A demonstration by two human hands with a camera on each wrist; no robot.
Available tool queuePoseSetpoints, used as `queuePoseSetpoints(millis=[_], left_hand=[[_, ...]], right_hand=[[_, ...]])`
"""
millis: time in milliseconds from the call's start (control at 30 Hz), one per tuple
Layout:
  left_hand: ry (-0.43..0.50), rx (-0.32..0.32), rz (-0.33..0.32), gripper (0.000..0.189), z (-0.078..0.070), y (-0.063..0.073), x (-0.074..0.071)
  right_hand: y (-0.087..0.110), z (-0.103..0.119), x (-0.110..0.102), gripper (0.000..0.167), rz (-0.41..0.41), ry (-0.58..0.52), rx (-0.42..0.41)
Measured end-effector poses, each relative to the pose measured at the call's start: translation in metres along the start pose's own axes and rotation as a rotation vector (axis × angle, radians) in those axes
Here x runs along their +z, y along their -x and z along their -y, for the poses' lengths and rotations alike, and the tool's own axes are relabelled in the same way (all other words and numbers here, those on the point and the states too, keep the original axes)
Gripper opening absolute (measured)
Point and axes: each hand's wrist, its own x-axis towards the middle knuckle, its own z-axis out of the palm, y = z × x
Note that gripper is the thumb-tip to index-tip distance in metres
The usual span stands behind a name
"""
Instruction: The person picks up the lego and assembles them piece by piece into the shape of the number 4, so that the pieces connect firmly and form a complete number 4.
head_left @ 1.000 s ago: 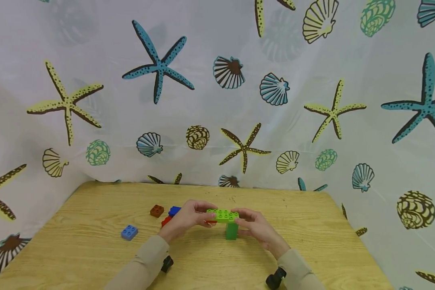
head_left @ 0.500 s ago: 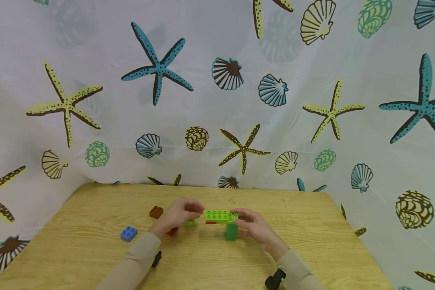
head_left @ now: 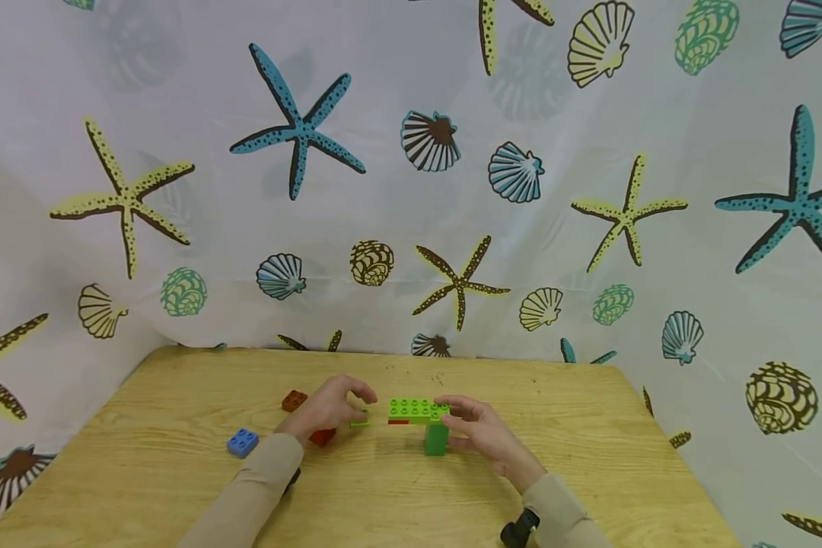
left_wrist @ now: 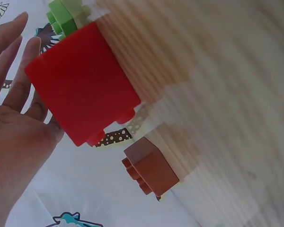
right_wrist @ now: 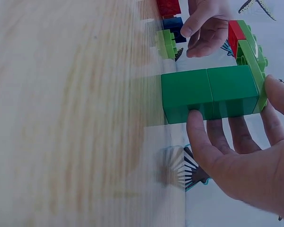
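Dark blue brick [right_wrist: 173,23] hidden by the left hand [head_left: 329,405] in head view, red brick [right_wrist: 169,8] cut off by right wrist view's top edge, right hand [right_wrist: 248,163] cropped there at right.

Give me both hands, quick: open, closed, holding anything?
Left hand: open, holding nothing, near the small light green brick.
Right hand: closed round the dark green brick stack.
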Motion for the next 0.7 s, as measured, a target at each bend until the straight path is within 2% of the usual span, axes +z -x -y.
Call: queuePoseSetpoints(millis=[300,533,700], left_hand=[[-0.051,-0.049,0.085,0.034,0.005,-0.007,0.001],[-0.13,-0.04,0.098,0.032,0.009,-0.012,0.003],[-0.13,-0.025,0.084,0.033,0.011,-0.014,0.004]], right_hand=[[0.001,0.001,0.0,0.049,0.001,0.007,0.009],[0.001,0.001,0.001,0.048,-0.004,0.003,0.013],[0.001,0.0,0.0,0.048,0.005,-0.003,0.002]])
